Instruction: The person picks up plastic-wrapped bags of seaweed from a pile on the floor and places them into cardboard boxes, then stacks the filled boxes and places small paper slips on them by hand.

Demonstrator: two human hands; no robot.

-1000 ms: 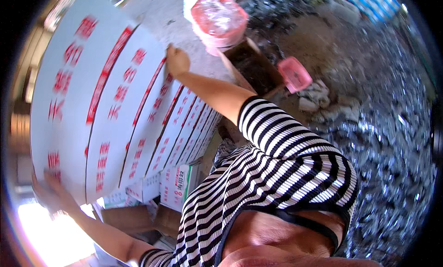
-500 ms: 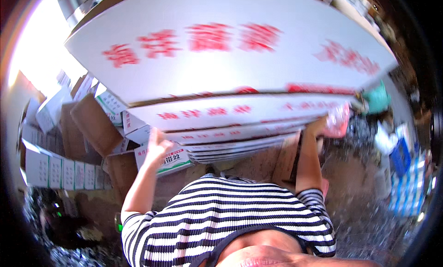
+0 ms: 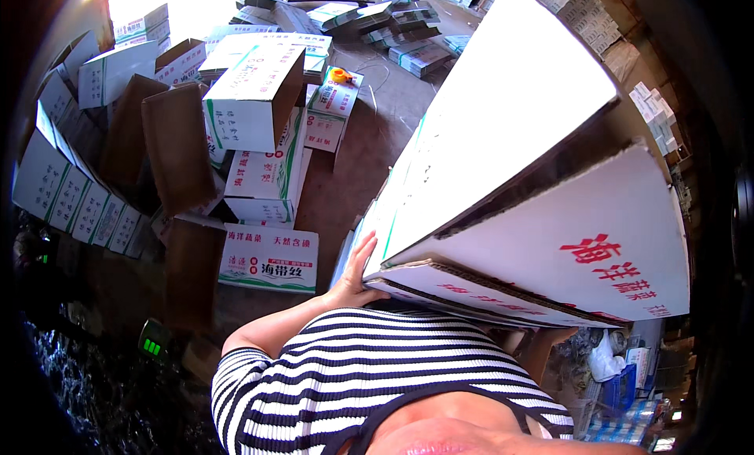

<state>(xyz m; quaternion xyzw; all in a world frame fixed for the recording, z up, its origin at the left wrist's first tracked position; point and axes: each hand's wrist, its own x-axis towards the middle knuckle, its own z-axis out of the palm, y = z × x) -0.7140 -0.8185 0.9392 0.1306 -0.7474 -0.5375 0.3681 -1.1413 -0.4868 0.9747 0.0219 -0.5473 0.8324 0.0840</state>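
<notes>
A stack of white cardboard cartons point(image 3: 503, 141) with red print and green edging leans up against my front, tilted toward the right. Its panels fan apart, with dark gaps between them. My left hand point(image 3: 357, 276) presses on the stack's near left corner, fingers stretched up along its side and thumb at the lower edge. Under the near right edge is my right hand point(image 3: 556, 337), mostly hidden by the cartons; its fingers barely show. Both hands bear the stack between them.
Open cartons point(image 3: 255, 86) are piled at the left, one with an orange tape roll point(image 3: 340, 75) on top. A single carton point(image 3: 269, 258) lies near my left arm. Flat bundles point(image 3: 420, 56) lie on the far floor. A white bag point(image 3: 606, 359) and blue crate point(image 3: 620, 388) are at lower right.
The stack has swung from lying across in front of me to standing slanted at the right. My left hand has moved right with it; my right hand has gone lower, under the edge.
</notes>
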